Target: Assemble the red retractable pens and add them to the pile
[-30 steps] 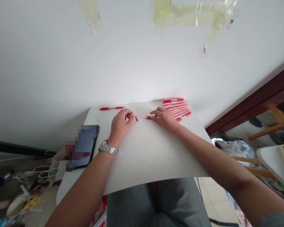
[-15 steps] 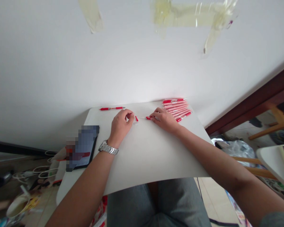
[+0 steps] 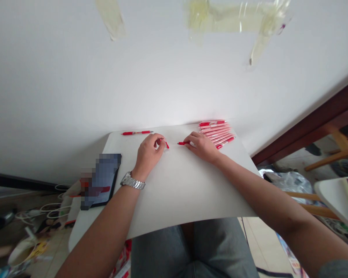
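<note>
My left hand (image 3: 147,154) rests on the white table (image 3: 176,185) with its fingers curled, pinching a small red pen part (image 3: 166,144) at the fingertips. My right hand (image 3: 201,146) lies a little to the right, fingers closed on a red pen piece (image 3: 182,143) whose tip points left toward the other hand. A row of several red and pink pens (image 3: 217,131) lies just beyond my right hand at the table's far right. One single red pen (image 3: 137,133) lies apart at the far left edge.
A dark tablet (image 3: 101,179) lies on the table's left side. The white wall rises right behind the table, with tape strips (image 3: 237,19) on it. Cables and clutter (image 3: 31,224) cover the floor at left; wooden furniture (image 3: 333,150) stands at right.
My left fingertips have closed onto the small red part that lay just beside them. My right hand has drawn its pen piece slightly nearer the left hand.
</note>
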`<action>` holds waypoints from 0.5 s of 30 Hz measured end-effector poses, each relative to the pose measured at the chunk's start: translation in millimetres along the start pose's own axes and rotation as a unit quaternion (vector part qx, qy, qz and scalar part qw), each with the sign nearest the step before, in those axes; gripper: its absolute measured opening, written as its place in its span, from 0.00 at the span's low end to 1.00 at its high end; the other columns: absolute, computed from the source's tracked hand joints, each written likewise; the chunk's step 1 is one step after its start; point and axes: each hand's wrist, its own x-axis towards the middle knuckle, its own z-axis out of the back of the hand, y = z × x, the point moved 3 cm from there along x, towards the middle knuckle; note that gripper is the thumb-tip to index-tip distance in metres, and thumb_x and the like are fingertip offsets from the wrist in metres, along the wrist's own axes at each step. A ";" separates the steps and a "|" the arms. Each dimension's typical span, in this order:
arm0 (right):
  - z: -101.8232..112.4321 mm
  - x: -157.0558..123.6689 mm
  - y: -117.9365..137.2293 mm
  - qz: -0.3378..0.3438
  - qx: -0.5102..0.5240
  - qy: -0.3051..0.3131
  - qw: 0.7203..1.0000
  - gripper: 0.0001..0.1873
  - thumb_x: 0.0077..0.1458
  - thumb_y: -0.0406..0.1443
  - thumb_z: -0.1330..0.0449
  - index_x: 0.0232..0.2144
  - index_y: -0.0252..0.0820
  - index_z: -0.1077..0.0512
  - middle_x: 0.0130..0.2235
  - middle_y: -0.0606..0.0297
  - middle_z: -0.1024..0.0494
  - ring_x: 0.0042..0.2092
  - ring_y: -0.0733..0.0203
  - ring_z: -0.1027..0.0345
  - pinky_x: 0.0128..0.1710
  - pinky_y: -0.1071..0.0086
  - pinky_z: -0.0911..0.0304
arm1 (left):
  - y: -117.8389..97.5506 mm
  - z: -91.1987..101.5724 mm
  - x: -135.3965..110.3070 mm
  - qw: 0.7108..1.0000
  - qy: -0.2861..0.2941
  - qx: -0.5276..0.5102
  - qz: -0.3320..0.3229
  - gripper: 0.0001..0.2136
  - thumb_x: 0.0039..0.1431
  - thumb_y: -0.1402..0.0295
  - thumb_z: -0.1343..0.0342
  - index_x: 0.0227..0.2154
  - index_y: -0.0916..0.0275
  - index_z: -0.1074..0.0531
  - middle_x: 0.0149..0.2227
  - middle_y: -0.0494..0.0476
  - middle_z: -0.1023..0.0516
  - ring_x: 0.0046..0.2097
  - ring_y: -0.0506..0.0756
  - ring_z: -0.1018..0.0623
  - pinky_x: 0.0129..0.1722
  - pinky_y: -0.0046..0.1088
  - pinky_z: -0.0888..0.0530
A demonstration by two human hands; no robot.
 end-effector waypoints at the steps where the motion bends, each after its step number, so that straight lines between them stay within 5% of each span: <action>1: 0.8 0.0 0.8 0.000 0.002 -0.004 1.000 0.05 0.69 0.34 0.37 0.46 0.42 0.21 0.45 0.58 0.20 0.42 0.56 0.27 0.43 0.65 0.37 | -0.6 -0.3 0.0 1.000 0.001 -0.004 -0.004 0.05 0.71 0.65 0.45 0.41 0.58 0.25 0.39 0.55 0.20 0.37 0.56 0.25 0.43 0.35 0.27; 15: 6.8 0.0 10.3 0.045 0.058 -0.036 0.997 0.08 0.73 0.39 0.41 0.46 0.44 0.22 0.44 0.58 0.21 0.41 0.57 0.28 0.44 0.64 0.35 | -5.8 -7.8 -3.9 0.995 0.076 -0.051 -0.029 0.08 0.72 0.63 0.44 0.49 0.56 0.24 0.45 0.57 0.19 0.45 0.57 0.20 0.50 0.37 0.23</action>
